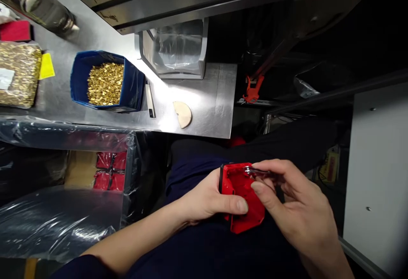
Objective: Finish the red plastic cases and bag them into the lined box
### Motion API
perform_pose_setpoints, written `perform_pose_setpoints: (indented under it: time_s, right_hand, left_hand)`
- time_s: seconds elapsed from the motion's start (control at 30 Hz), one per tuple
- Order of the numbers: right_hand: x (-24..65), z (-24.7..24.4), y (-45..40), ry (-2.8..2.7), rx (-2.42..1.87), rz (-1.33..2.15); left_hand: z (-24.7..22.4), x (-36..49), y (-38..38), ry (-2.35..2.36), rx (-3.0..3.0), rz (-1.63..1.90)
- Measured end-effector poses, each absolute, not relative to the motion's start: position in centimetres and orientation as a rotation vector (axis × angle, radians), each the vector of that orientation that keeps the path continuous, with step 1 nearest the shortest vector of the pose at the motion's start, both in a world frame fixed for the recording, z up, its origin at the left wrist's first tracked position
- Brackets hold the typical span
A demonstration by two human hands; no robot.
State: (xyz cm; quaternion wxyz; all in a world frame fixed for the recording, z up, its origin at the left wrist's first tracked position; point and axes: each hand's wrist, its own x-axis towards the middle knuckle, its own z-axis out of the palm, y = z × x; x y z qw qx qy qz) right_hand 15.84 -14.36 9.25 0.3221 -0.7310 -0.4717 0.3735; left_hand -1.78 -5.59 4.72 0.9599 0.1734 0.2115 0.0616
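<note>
A red plastic housing (pixel 247 211) with a black edge lies in my left hand (pixel 213 198), its hollow inside facing up. My left thumb presses on its inner face, and the other fingers are hidden beneath it. Between the thumb and fingers of my right hand (pixel 293 198) is a slim dark metal tool (pixel 259 171). The tool's shiny tip reaches into the upper part of the housing. Whether the tip grips a small part is too small to tell.
On the metal table (pixel 216 113) stand a blue bin (pixel 135 85) of brass-coloured pieces, a grey bin (pixel 181 75), a cutter (pixel 149 100) and a pale half-disc (pixel 183 114). Red parts (pixel 117 160) lie in a plastic-lined box (pixel 129 172). A metal frame (pixel 191 2) hangs over the table.
</note>
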Motion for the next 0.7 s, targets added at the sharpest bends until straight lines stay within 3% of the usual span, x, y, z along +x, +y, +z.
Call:
perform_pose_setpoints:
  time_s: [0.7]
  right_hand:
    - [15.2, 8.4, -12.8, -1.502, -1.855, 0.714]
  left_hand:
    - [5.1, 0.3, -4.5, 0.449, 0.378, 0.137]
